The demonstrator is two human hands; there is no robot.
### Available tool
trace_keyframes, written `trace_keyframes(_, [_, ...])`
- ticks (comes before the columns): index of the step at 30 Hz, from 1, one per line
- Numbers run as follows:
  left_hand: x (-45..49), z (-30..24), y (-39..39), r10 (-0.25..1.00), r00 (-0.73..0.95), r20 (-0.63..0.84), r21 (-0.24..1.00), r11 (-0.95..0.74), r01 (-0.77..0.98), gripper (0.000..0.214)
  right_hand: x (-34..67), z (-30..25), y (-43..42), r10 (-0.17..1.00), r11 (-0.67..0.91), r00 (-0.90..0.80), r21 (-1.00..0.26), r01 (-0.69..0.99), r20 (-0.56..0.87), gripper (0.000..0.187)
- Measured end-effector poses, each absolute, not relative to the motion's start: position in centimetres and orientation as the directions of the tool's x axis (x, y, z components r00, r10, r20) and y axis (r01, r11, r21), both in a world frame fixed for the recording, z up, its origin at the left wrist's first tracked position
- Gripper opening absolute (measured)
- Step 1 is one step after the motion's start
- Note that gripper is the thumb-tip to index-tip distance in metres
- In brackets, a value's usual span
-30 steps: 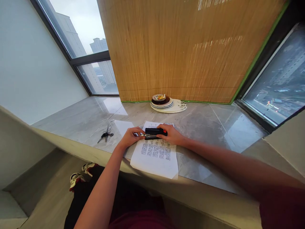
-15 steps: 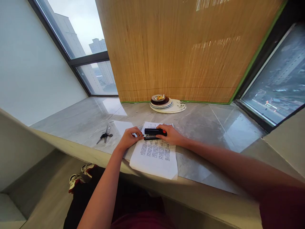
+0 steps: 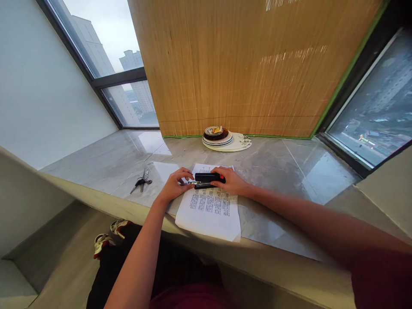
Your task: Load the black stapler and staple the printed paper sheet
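My right hand (image 3: pixel 230 181) is wrapped round the back end of a black stapler (image 3: pixel 206 177), next to its red spot. The stapler's upper arm is lifted off its base, and a shiny metal rail (image 3: pixel 191 183) sticks out at the left. My left hand (image 3: pixel 176 184) is at that front end, thumb and forefinger apart above and below the rail. Whether the thumb touches the rail, I cannot tell. Under the stapler lies a printed sheet of paper (image 3: pixel 206 219), its lower edge reaching the ledge's front.
A bunch of keys (image 3: pixel 140 182) lies to the left on the grey stone ledge (image 3: pixel 267 167). Stacked plates (image 3: pixel 217 139) rest on an oval board (image 3: pixel 241 143) at the back, before a bamboo blind (image 3: pixel 238 73). Windows flank the blind.
My left thumb and forefinger have spread slightly, and more of the metal rail shows between them. My right hand and the stapler have stayed in place.
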State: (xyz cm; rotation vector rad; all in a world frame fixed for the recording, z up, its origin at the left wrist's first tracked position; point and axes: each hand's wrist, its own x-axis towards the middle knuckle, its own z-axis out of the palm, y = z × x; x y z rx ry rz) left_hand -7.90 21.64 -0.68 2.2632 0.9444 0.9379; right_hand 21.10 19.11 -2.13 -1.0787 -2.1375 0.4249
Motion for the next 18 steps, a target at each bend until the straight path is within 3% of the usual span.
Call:
trace_keyframes(7, [-7.84, -0.57, 21.40, 0.746, 0.520, 0.416, 0.629, -0.650, 0.428, 0.027, 21.23, -2.18, 19.17, 0.798, 0.602, -0.418, -0.563, 0.566, 0.434, 0.027])
trace_keyframes(14, [-7.86, -0.79, 21.55, 0.720, 0.571, 0.394, 0.615, -0.668, 0.419, 0.006, 21.16, -2.29, 19.36, 0.796, 0.605, -0.416, -0.563, 0.563, 0.440, 0.026])
trace_keyframes(18, [-7.89, -0.84, 21.61, 0.714, 0.581, 0.390, 0.616, -0.671, 0.411, 0.005, 21.15, -2.26, 19.32, 0.800, 0.599, -0.413, -0.562, 0.570, 0.434, 0.025])
